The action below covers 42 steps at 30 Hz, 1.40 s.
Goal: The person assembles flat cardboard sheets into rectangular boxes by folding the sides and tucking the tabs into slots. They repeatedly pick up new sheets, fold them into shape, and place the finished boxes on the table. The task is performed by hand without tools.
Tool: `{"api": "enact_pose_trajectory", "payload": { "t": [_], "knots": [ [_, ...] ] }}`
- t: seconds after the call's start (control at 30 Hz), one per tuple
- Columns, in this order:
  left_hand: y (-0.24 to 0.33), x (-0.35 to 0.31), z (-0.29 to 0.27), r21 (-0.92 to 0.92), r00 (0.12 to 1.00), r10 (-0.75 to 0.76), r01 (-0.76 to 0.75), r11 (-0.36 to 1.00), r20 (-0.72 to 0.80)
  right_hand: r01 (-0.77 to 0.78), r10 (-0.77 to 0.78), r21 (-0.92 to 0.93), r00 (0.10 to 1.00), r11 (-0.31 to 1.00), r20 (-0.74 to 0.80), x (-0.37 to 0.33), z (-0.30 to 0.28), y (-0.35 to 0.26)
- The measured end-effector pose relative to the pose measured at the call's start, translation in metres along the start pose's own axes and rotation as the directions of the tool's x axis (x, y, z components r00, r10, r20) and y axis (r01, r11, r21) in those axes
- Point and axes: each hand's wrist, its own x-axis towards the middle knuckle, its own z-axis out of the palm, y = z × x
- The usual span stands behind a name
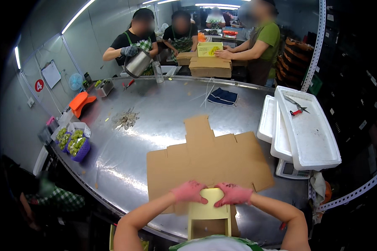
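A pale yellow cardboard box (pixel 210 210), partly folded up, sits close to my body at the table's front edge. My left hand (pixel 190 192), in a pink glove, grips its far left corner. On the far right corner my right hand (pixel 233 195), gloved in pink too, has its thumb over the top panel. Both sets of fingertips are hidden behind the panel. Below that panel the box shows an opening with brown inside. Under and beyond it lies a flat, unfolded brown cardboard blank (pixel 209 152) with its flaps spread.
White foam trays (pixel 316 138) are stacked on a scale (pixel 290 169) at right, with pruning shears (pixel 296 109) inside. Grapes in purple baskets (pixel 80 150) stand at left. A dark blue cloth (pixel 223 96) lies farther back. Across the table, one co-worker tilts a steel kettle (pixel 137 63); another handles a yellow box (pixel 209 49).
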Motion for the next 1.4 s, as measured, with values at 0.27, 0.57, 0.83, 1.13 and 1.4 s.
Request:
{"api": "enact_pose_trajectory", "payload": {
  "t": [0.27, 0.57, 0.83, 1.13, 1.4],
  "knots": [
    [-0.003, 0.005, 0.013, 0.107, 0.993, 0.01, 0.002, 0.994, -0.114, -0.016, -0.004, -0.328, 0.998, 0.945, -0.061, -0.001, 0.003, -0.024],
    [0.009, 0.013, 0.034, 0.453, 0.951, 0.047, 0.102, 0.886, -0.305, -0.084, -0.012, -0.411, 0.974, 0.908, -0.225, 0.015, 0.026, -0.007],
    [0.039, 0.051, 0.043, 0.356, 0.776, -0.111, 0.405, 0.842, -0.621, -0.14, -0.003, -0.258, 0.874, 0.956, -0.485, 0.045, 0.023, 0.017],
    [0.008, 0.075, 0.049, 0.431, 0.669, 0.143, 0.287, 0.856, -0.73, 0.111, 0.114, 0.375, 0.842, 0.92, -0.528, 0.073, 0.034, 0.049],
    [0.013, 0.075, 0.053, 0.501, 0.728, -0.022, 0.494, 0.711, -0.686, 0.282, 0.043, 0.297, 0.655, 0.912, -0.754, 0.067, 0.071, 0.063]
  ]
}}
